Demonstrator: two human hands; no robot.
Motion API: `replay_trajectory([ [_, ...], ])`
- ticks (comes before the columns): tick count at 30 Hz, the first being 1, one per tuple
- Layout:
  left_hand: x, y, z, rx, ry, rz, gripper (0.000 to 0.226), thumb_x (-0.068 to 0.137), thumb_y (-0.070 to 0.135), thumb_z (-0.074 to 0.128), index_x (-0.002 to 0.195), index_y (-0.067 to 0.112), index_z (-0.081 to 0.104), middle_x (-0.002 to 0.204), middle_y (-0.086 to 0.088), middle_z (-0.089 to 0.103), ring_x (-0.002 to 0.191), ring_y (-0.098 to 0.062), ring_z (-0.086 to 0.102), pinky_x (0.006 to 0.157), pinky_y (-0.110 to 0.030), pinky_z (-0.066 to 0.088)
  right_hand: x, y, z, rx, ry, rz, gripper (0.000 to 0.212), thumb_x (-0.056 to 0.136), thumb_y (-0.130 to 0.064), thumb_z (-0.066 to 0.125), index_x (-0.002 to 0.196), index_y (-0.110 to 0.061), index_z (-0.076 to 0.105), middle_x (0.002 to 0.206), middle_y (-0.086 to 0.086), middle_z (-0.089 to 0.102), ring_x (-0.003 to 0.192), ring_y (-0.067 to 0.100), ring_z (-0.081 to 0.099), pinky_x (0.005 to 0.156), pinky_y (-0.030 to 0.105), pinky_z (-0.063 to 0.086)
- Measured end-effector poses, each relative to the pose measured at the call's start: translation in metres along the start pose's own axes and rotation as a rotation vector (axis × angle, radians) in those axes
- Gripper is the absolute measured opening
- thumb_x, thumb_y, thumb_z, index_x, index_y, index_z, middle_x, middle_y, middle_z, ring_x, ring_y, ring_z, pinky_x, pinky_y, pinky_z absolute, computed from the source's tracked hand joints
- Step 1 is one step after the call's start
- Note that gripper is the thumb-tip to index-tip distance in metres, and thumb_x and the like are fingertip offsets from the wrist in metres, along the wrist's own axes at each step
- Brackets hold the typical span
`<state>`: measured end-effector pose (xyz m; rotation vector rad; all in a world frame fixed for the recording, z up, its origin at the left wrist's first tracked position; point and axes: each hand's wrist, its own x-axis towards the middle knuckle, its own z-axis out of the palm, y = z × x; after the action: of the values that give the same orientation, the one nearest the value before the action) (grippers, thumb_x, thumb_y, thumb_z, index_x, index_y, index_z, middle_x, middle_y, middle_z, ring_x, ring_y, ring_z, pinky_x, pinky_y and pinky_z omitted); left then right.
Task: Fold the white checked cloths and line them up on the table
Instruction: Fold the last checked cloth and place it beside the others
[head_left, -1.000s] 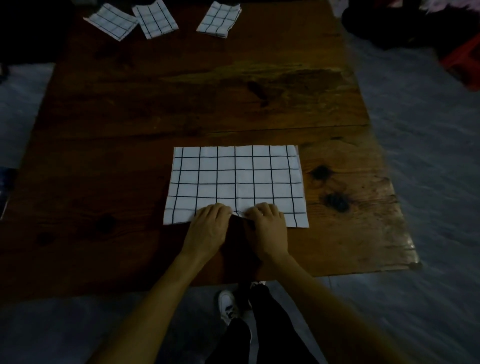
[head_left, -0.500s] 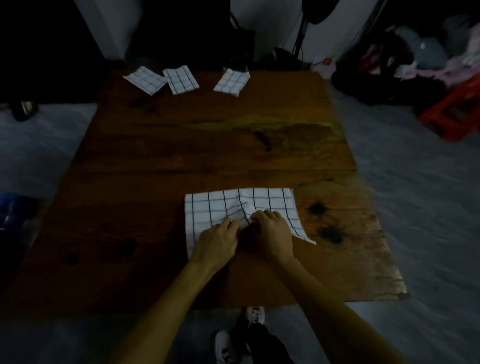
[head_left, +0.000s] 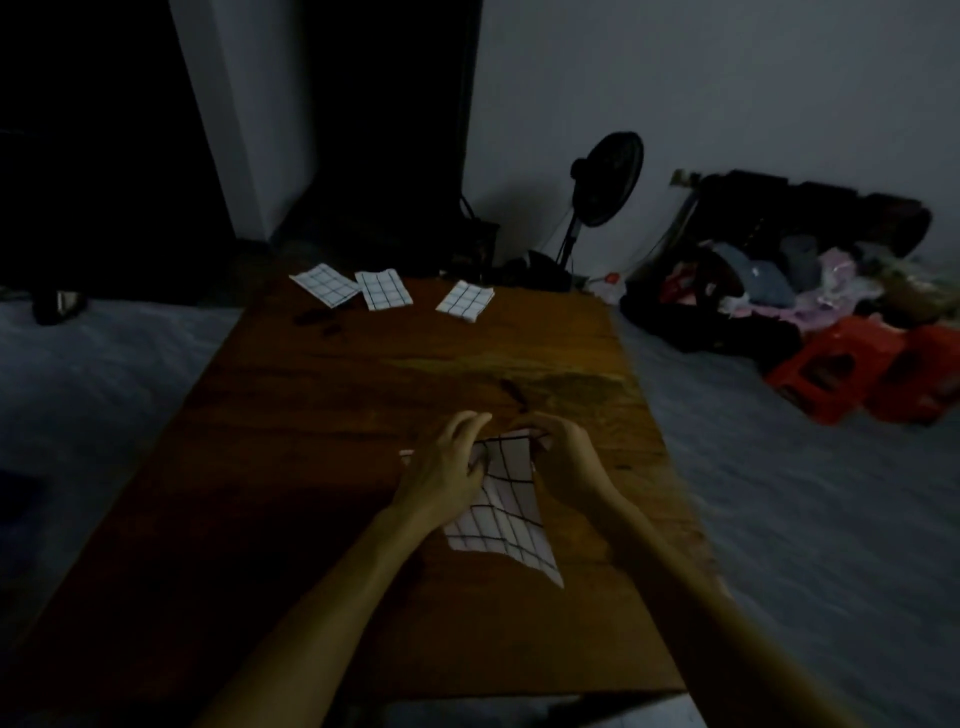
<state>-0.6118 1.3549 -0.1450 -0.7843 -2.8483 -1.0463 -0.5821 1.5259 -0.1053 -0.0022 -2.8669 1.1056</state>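
A white checked cloth (head_left: 506, 512) is lifted off the wooden table (head_left: 322, 467), hanging bunched between both hands. My left hand (head_left: 441, 467) grips its upper left part. My right hand (head_left: 563, 460) pinches its top edge. The cloth's lower corner droops toward me. Three folded checked cloths lie in a row at the table's far edge: one at the left (head_left: 324, 285), one in the middle (head_left: 384, 289), and one to the right (head_left: 465, 300).
A black standing fan (head_left: 602, 182) is behind the table by the wall. A pile of clothes and bags (head_left: 769, 280) and red plastic stools (head_left: 852, 369) sit on the floor to the right. A dark doorway is at the back left.
The cloth lay flat on the table a second ago; both hands gathered its near edge and raised it forward off the surface. The view tilted up toward the wall.
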Motion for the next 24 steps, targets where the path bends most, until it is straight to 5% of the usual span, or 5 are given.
replay_trajectory([
  [5, 0.008, 0.011, -0.005, -0.111, 0.098, 0.006, 0.028, 0.096, 0.019, 0.049, 0.123, 0.016, 0.056, 0.116, -0.003, 0.061, 0.106, -0.020, 0.057, 0.088, -0.033, 0.048, 0.003, -0.007, -0.018, 0.093, -0.035, -0.071, 0.028, 0.091, 0.003, 0.049, 0.103, -0.015, 0.067, 0.095, -0.010, 0.062, 0.083, -0.005, 0.058, 0.069, 0.008, 0.048],
  [9, 0.012, 0.014, -0.008, -0.155, 0.100, -0.046, 0.024, 0.096, 0.026, 0.050, 0.116, 0.018, 0.060, 0.107, 0.004, 0.063, 0.094, -0.014, 0.060, 0.073, -0.025, 0.049, 0.005, -0.002, -0.027, 0.373, 0.030, 0.023, 0.028, 0.097, -0.015, 0.045, 0.104, -0.026, 0.069, 0.107, 0.010, 0.069, 0.094, 0.029, 0.064, 0.072, 0.028, 0.052],
  [14, 0.018, 0.031, -0.010, -0.209, 0.167, -0.086, 0.025, 0.094, 0.029, 0.054, 0.114, 0.018, 0.063, 0.105, 0.005, 0.066, 0.093, -0.011, 0.061, 0.078, -0.029, 0.053, 0.005, 0.000, -0.039, 0.483, 0.069, 0.010, 0.021, 0.096, -0.034, 0.050, 0.110, -0.026, 0.065, 0.109, -0.013, 0.062, 0.100, -0.004, 0.056, 0.075, 0.016, 0.044],
  [18, 0.025, 0.046, -0.013, -0.209, 0.254, -0.077, 0.023, 0.091, 0.021, 0.060, 0.112, 0.013, 0.067, 0.105, 0.000, 0.068, 0.092, -0.011, 0.062, 0.077, -0.024, 0.052, 0.016, 0.010, -0.048, 0.416, 0.080, -0.032, 0.012, 0.094, -0.025, 0.057, 0.096, -0.020, 0.068, 0.093, -0.008, 0.068, 0.084, 0.002, 0.064, 0.071, 0.022, 0.053],
  [24, 0.026, 0.041, -0.015, -0.176, 0.313, -0.118, 0.018, 0.090, 0.018, 0.062, 0.105, 0.011, 0.070, 0.100, 0.000, 0.070, 0.088, -0.006, 0.060, 0.070, -0.007, 0.045, 0.026, 0.018, -0.073, 0.476, 0.096, -0.065, 0.012, 0.094, -0.022, 0.055, 0.095, -0.017, 0.065, 0.093, -0.004, 0.066, 0.086, 0.006, 0.063, 0.069, 0.019, 0.052],
])
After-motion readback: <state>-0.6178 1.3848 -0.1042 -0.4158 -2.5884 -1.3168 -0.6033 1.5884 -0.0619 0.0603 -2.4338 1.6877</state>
